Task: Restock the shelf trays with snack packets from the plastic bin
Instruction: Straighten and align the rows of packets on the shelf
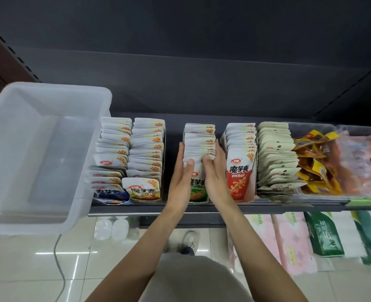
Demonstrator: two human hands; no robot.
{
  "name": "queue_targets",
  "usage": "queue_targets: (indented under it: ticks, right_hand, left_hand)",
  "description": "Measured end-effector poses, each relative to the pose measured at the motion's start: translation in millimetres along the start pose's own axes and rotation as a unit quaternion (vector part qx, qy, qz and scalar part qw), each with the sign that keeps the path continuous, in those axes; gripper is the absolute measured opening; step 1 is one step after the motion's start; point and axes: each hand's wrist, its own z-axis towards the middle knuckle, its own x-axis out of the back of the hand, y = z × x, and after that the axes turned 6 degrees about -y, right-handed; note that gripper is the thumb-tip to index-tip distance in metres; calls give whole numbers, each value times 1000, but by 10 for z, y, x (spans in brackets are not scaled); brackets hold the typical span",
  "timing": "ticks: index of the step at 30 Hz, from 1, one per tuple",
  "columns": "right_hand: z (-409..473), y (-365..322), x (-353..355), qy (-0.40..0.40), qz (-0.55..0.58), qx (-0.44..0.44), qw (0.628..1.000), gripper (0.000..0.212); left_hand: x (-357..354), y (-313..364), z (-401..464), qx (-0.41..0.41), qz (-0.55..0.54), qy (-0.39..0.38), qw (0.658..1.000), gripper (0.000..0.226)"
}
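Nearest is a glossy tiled floor [38, 269] with one shoe [190, 238] on it. Above, on the dark shelf [119, 209], the left hand [181, 177] and right hand [215, 177] flank the row of green packets [198, 149], fingers straight, thumbs curled over the front packets. The clear plastic bin [34, 149] sits left. Behind is a dark back panel [202, 68].

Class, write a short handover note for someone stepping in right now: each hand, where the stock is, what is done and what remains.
Left hand and right hand: both flank the green packet row in the middle tray, thumbs curled over its front packets.
Plastic bin: at the shelf's left end, looks empty.
Done: the trays look full, including the red packet row.
Left: square up the green row, then remove the bin.
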Motion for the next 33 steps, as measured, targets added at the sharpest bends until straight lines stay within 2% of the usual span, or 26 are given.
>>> queue_targets:
  ticks: [3, 6, 8, 13, 17, 19, 21, 30, 33]
  right_hand:
    - [109, -19, -132, 106, -153, 32, 982, 62]
    - [167, -66, -160, 154, -208, 37, 965, 47]
    - [178, -78, -104, 142, -192, 54, 970, 44]
    - [364, -190, 91, 39, -177, 99, 979, 57]
    - [605, -300, 116, -18, -168, 94, 981, 40]
    - [667, -308, 100, -11, -173, 106, 979, 23]
    - [727, -303, 86, 8, -171, 106, 980, 13]
    - [853, -347, 80, 25, -120, 74, 990, 17]
    - [724, -387, 168, -6, -33, 24, 999, 31]
  left_hand:
    - [-42, -42, 45, -36, 81, 58, 994, 50]
    - [-37, -56, 136, -73, 174, 116, 975, 49]
    - [-18, -46, 204, -82, 207, 127, 967, 50]
    - [-32, 157, 372, -101, 164, 90, 977, 55]
    - [-28, 205, 460, -94, 175, 67, 978, 53]
    - [-22, 187, 496, -91, 186, 69, 976, 53]
    - [-37, 184, 519, -91, 184, 72, 976, 53]
    - [-25, 165, 591, -72, 163, 79, 981, 52]
    - [-15, 174, 590, -70, 156, 66, 983, 52]
